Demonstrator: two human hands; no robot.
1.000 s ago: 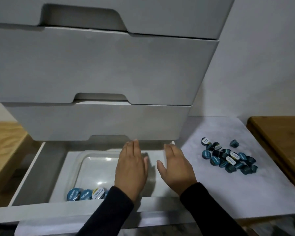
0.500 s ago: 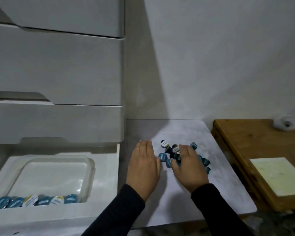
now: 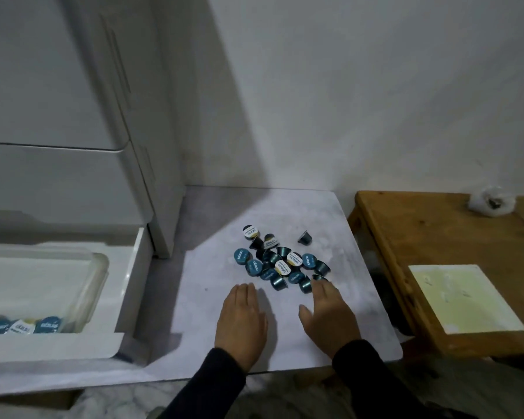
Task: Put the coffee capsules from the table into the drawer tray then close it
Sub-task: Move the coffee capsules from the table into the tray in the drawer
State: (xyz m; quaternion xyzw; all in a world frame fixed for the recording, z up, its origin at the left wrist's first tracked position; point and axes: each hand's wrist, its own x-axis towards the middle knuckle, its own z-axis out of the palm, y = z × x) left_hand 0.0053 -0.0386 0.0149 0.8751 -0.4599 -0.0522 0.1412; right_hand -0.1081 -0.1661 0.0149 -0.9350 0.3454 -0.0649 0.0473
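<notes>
Nearest you, both dark sleeves reach out over the pale marbled worktop (image 3: 212, 297). Your left hand (image 3: 241, 320) lies flat and palm down with fingers together, holding nothing. Your right hand (image 3: 330, 317) is likewise spread and empty, its fingertips touching the near edge of the pile of coffee capsules (image 3: 280, 264).

The capsules sit in a loose heap near the middle of the worktop, mostly teal-blue, a few with white and yellow lids. Their lids carry printed lettering, but it is too blurred to read with certainty. One capsule (image 3: 304, 238) lies apart at the far right of the heap.

To your left, the white drawer (image 3: 127, 285) stands open. Inside it is a clear plastic tray (image 3: 85, 285), with a row of capsules (image 3: 22, 325) along its near edge.

To your right stands a wooden table (image 3: 436, 231) bearing a pale yellow sheet (image 3: 463, 297), and farther back a small crumpled white bundle (image 3: 490, 202).
</notes>
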